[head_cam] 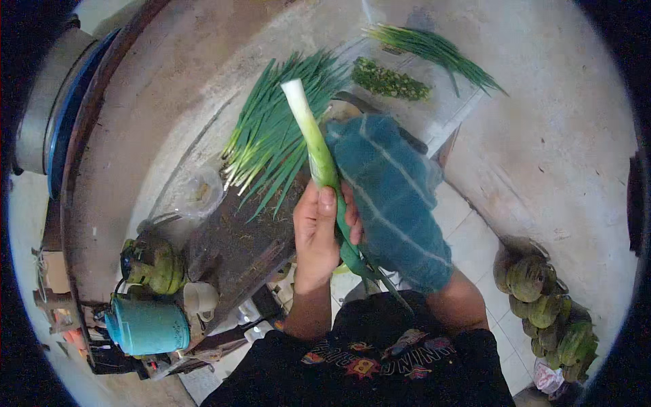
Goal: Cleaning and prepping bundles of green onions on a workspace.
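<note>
My left hand [318,224] grips a leek [318,147] by its middle, the thumb on top and the fingers wrapped behind. The white root end points up and away, and the green leaves hang back towards my shirt. Just beyond lies a wide bunch of green onions [285,117]. A blue cloth with pale stripes [391,198] covers the area where my right forearm [457,302] reaches forward, so my right hand is hidden. A dark curved object [414,140] shows past the cloth; its kind is unclear.
Chopped green onion [389,81] forms a pile ahead, beside a smaller bunch [432,51]. A clear plastic cup or bag [198,193] stands left of a dark wooden surface [234,244]. A turquoise container [147,325] and white mug [201,297] sit lower left. Several round green objects [544,305] stand right.
</note>
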Action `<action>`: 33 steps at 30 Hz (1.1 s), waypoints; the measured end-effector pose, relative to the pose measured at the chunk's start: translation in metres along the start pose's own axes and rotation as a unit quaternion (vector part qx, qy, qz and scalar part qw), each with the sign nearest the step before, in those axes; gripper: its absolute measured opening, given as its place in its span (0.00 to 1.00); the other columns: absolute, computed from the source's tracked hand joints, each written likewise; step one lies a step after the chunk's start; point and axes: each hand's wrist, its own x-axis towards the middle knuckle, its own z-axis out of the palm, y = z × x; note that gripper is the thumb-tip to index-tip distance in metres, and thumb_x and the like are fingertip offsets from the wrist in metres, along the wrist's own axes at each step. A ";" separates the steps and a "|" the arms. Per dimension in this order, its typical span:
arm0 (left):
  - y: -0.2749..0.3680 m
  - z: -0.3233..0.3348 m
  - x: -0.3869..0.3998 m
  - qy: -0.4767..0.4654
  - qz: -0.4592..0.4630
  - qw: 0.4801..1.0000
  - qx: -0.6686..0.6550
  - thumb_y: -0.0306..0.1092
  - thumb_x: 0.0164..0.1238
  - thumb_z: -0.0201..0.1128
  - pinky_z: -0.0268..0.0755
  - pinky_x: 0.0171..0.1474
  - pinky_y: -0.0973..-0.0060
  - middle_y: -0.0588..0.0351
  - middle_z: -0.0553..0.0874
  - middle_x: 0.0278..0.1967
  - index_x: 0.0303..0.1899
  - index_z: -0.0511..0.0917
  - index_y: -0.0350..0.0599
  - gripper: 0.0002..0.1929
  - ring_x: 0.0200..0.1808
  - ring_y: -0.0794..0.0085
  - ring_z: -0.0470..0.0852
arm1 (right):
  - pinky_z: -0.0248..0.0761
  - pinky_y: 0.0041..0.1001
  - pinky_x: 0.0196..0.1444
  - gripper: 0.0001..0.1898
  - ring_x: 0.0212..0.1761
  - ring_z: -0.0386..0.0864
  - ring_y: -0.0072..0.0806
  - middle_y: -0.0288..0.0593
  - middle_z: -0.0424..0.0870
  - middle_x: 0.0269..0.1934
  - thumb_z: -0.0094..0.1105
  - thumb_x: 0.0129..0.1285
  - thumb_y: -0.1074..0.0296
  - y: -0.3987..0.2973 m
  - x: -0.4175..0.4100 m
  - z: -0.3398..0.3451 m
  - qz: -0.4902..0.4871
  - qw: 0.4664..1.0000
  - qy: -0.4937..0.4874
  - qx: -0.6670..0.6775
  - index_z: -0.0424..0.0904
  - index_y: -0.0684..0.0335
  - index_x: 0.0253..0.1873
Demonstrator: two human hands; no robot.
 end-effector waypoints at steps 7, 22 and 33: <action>-0.006 -0.003 -0.001 0.026 0.025 0.998 0.041 0.42 0.75 0.50 0.69 0.56 0.73 0.55 0.79 0.53 0.63 0.67 0.36 0.23 0.51 0.73 0.78 | 0.65 0.37 0.59 0.22 0.56 0.73 0.40 0.49 0.77 0.53 0.63 0.58 0.68 -0.001 -0.004 0.002 0.040 0.998 -0.016 0.053 0.73 0.66 0.57; -0.014 -0.003 -0.002 0.059 0.006 0.994 0.093 0.34 0.73 0.51 0.68 0.55 0.76 0.57 0.81 0.50 0.59 0.70 0.37 0.17 0.49 0.76 0.78 | 0.67 0.34 0.58 0.22 0.55 0.74 0.38 0.44 0.78 0.52 0.64 0.58 0.67 0.013 0.048 0.000 -0.003 0.996 -0.083 -0.015 0.73 0.65 0.58; -0.028 -0.027 -0.001 -0.047 -0.217 0.963 -0.154 0.44 0.75 0.51 0.69 0.19 0.66 0.60 0.69 0.22 0.47 0.72 0.52 0.10 0.15 0.73 0.67 | 0.74 0.38 0.56 0.27 0.57 0.76 0.41 0.50 0.76 0.56 0.69 0.54 0.71 0.020 0.043 -0.024 0.388 0.655 -0.220 0.610 0.71 0.67 0.58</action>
